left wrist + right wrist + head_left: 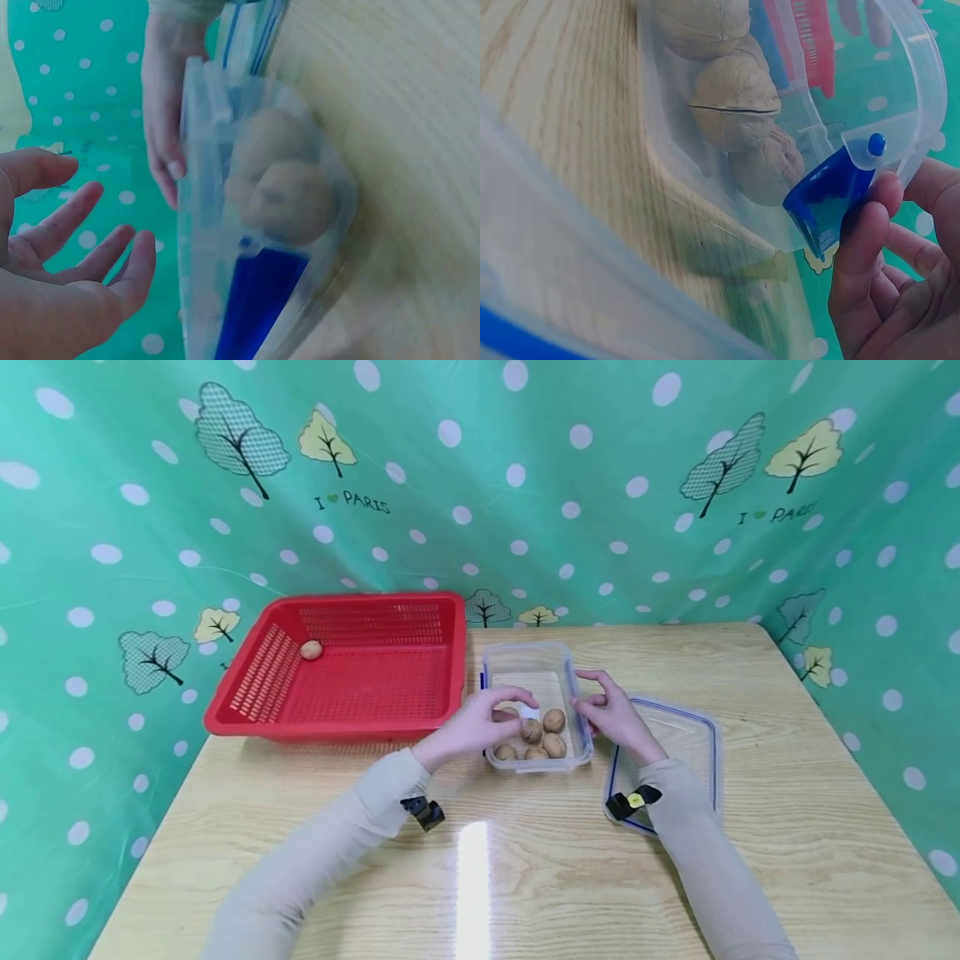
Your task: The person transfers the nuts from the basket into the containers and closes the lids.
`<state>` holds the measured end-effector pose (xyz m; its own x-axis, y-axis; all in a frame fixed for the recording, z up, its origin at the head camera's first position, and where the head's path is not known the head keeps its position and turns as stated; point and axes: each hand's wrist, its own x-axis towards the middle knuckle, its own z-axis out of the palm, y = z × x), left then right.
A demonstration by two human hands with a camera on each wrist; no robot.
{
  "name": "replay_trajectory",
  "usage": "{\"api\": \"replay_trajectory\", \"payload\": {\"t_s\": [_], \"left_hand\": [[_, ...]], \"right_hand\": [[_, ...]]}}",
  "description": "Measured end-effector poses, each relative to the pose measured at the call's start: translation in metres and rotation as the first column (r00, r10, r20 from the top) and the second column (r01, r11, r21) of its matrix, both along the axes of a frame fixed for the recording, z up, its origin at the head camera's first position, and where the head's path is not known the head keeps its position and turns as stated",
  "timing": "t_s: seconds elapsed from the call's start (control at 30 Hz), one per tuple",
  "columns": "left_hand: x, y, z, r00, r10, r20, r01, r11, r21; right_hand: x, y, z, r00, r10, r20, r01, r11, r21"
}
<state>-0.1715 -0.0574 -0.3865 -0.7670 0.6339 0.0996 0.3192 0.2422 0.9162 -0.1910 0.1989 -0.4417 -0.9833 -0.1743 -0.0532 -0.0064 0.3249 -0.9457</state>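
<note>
A clear plastic food box (pixel 527 682) with blue clips stands at the middle of the table, several walnuts (pixel 554 746) gathered in its near half. My left hand (pixel 486 718) hovers over the box's left side, fingers spread and slightly bent; the left wrist view shows nothing between them. With my right hand (pixel 609 713) I hold the box's right side, thumb and fingers at the rim beside a blue clip (pixel 831 196). Walnuts (pixel 735 101) show through the box wall in the right wrist view, one with a dark seam.
A red plastic basket (pixel 375 727) stands at the back left, with a single walnut (pixel 311 650) in its far left corner. Under my right forearm lies the clear lid (pixel 682 739) with a blue seal. A green dotted curtain (pixel 517 527) hangs behind the wooden table (pixel 562 877).
</note>
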Motion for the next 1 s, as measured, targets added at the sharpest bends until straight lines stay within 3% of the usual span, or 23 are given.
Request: {"api": "replay_trajectory", "payload": {"t_s": [0.2,0.33,0.57,0.8,1.0], "left_hand": [[-0.01,-0.014,0.015,0.997,0.07,-0.04,-0.071,0.997,-0.031],[-0.015,-0.022,0.022,0.991,0.111,-0.07,-0.114,0.993,-0.041],[-0.025,-0.035,0.026,0.985,0.17,-0.03,-0.172,0.983,-0.063],[-0.034,-0.047,0.032,0.981,0.195,-0.023,-0.195,0.98,-0.044],[-0.04,-0.066,0.044,0.97,0.242,-0.033,-0.244,0.966,-0.08]], "right_hand": [[0.001,0.001,0.002,1.0,0.001,0.025,-0.001,1.0,-0.008],[0.006,-0.002,0.013,0.999,0.003,0.033,-0.002,1.0,-0.024],[0.018,-0.009,0.031,1.0,0.004,0.03,-0.005,1.0,0.003],[0.017,-0.009,0.03,0.999,0.0,0.041,0.001,1.0,-0.012],[0.016,-0.007,0.029,0.999,0.009,0.038,-0.008,1.0,-0.024]]}}
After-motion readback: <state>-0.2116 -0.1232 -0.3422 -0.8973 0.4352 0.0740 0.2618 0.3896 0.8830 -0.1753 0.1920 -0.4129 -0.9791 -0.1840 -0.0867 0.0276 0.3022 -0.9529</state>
